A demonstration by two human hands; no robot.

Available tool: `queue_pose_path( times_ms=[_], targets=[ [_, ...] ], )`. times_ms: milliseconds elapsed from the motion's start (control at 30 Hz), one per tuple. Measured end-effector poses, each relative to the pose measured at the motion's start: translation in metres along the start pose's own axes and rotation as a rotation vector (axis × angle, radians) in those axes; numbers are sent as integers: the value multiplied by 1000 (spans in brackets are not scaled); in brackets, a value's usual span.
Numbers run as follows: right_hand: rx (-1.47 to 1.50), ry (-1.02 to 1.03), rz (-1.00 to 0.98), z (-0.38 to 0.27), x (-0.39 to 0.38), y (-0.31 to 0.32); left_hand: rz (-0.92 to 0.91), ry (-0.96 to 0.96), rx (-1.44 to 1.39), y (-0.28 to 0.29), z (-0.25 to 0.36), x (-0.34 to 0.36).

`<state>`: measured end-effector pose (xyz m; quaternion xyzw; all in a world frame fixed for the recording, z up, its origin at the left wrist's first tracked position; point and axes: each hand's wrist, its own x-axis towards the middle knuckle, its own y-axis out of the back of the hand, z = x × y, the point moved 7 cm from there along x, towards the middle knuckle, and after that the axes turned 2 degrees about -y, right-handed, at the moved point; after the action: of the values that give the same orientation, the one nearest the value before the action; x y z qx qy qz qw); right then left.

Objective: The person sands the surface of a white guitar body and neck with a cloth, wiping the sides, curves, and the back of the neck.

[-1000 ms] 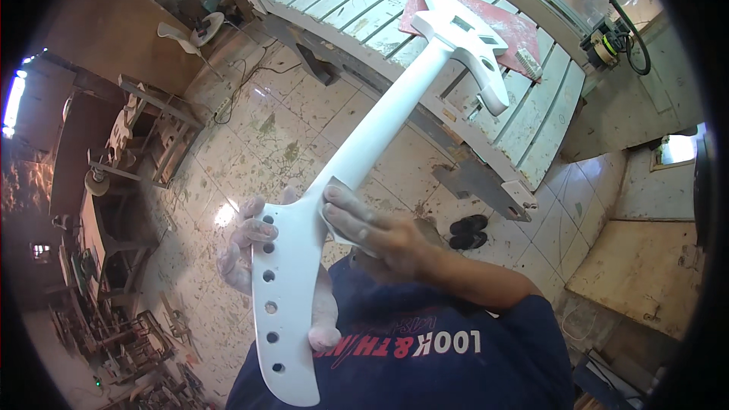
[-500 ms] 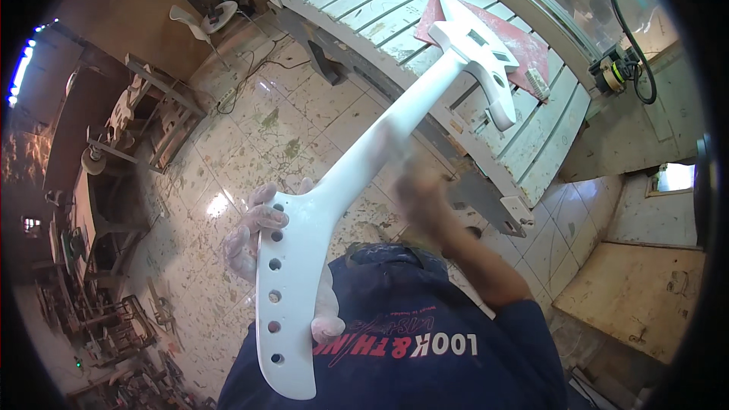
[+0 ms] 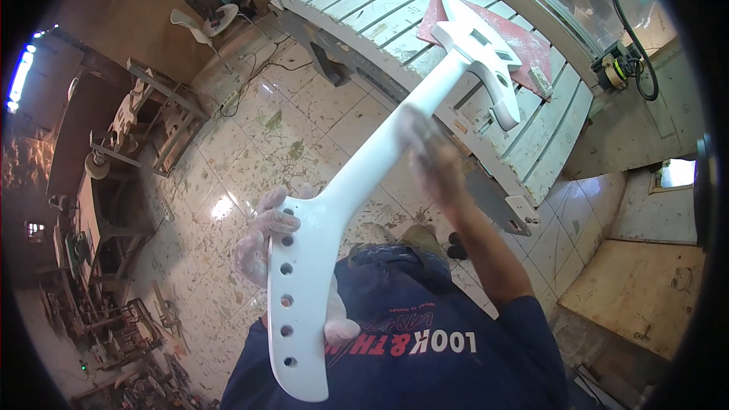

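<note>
Gripping the long white-painted unfinished guitar (image 3: 357, 182), the left hand (image 3: 262, 239), in a thin translucent glove, closes around the headstock end: fingers curled over the left edge beside the row of round tuner holes, thumb tip visible at the right edge lower down. Headstock close to the chest, in front of a dark blue printed shirt (image 3: 425, 349). Neck running up and to the right, away from the body, to the angular white guitar body, resting on a red sheet (image 3: 524, 45) atop a pale slatted wooden workbench (image 3: 364, 7).

Right hand (image 3: 429, 152): laid against the neck about midway along its length, on the right side, motion-blurred. Grasp state of the right hand: cannot be determined from the blur; contact with the neck appears likely. Right forearm bare, reaching up from the lower right.

Surroundings: pale tiled floor (image 3: 250, 144), stained and dusty, below the neck. Dark shoes (image 3: 456, 243) visible on the tiles just under the right forearm. Small bristle brush (image 3: 541, 82) on the bench just beside the red sheet, right of the guitar body. Yellow and black power tool with dark cable (image 3: 623, 68) on a surface right of the bench. Plywood panel (image 3: 645, 288) at lower right. Cluttered metal racks (image 3: 144, 121) along the left side, well apart from the bench
</note>
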<state>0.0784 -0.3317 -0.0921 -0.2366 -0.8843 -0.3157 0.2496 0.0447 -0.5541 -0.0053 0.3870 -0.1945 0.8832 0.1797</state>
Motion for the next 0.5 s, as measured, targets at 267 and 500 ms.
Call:
queue_pose_path(
  times_ms=[267,500],
  targets=[
    [93,104,66,-80,0,-34,-36,-104,158,26,-14,-23],
    [136,173,145,-82,-8,-28,278,-298,-144,45,47,39]
  ],
)
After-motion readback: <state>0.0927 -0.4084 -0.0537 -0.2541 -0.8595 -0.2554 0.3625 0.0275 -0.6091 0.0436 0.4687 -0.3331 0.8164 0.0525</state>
